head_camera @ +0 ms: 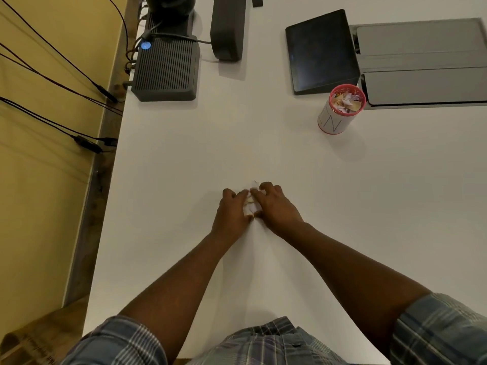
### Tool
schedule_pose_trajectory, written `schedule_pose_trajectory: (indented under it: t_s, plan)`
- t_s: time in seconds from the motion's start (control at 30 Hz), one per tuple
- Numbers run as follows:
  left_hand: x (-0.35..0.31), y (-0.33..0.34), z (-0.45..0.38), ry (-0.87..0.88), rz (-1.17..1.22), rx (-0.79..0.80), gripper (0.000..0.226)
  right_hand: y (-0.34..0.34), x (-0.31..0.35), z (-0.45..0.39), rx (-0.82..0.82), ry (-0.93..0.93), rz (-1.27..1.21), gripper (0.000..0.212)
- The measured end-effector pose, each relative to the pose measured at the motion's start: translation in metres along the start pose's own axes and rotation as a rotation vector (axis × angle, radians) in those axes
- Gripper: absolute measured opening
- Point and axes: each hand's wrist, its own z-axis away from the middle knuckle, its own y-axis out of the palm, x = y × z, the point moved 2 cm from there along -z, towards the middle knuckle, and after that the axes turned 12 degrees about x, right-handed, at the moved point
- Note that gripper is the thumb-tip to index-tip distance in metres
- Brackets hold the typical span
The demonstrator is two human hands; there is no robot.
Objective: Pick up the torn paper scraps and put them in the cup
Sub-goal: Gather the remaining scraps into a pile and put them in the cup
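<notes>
At frame centre our left hand and right hand curl their fingers around paper scraps on the bench; the cup stands upper right.

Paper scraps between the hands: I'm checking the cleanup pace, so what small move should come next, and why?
Probably close both hands on the pile and lift it. The left hand and right hand bracket the paper scraps on the white table, fingers curled against them. The cup, already holding scraps, stands apart, far to the right, so a lift must come before any carry.
</notes>
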Motion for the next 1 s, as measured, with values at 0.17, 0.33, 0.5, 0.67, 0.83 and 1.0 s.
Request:
schedule_pose_trajectory:
  t_s: [0.17,0.33,0.5,0.67,0.83,1.0]
  plan:
    - [-0.003,-0.001,-0.002,0.103,-0.042,-0.045,0.014,0.000,0.000,0.011,-0.041,-0.072,0.137,0.029]
    - [-0.006,0.009,0.010,0.186,-0.108,-0.040,0.019,0.012,-0.009,0.026,-0.058,-0.075,0.162,0.028]
    - [-0.005,0.010,0.009,0.210,-0.100,-0.047,0.012,0.008,-0.029,0.042,-0.217,0.015,-0.128,0.025]
    - [-0.020,-0.010,-0.005,0.025,0.264,-0.142,0.006,-0.029,-0.050,0.056,-0.422,0.122,-0.326,0.013]
    - [-0.055,-0.035,-0.035,-0.051,0.706,0.012,0.014,-0.085,-0.074,0.059,-0.596,0.210,-0.534,0.011]
    - [-0.107,-0.058,-0.066,0.074,0.789,0.024,0.015,-0.158,-0.104,0.041,-0.718,0.275,-0.427,0.014]
